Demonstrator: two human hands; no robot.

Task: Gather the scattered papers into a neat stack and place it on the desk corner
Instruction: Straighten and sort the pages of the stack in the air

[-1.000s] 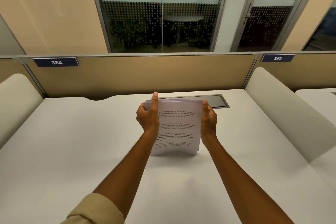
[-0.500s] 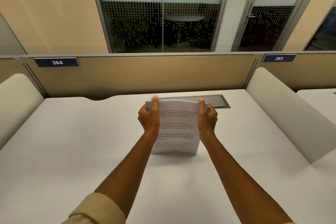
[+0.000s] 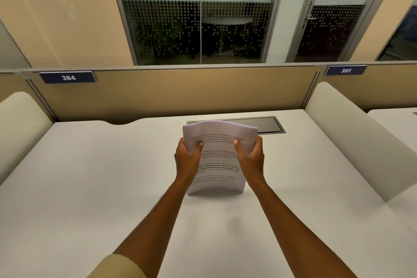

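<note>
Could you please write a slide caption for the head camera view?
Both hands, left and right, hold a bowed stack of papers upright on the white desk.

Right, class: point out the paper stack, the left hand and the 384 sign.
paper stack (image 3: 220, 166), head view, on the printed front sheet.
left hand (image 3: 187, 160), head view, on the back of the hand.
384 sign (image 3: 68, 77), head view, on the number.

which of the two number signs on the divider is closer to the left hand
The sign reading 384, on the divider's left end. The 385 sign sits far right, beyond the right hand; the left hand grips the paper stack.
</note>
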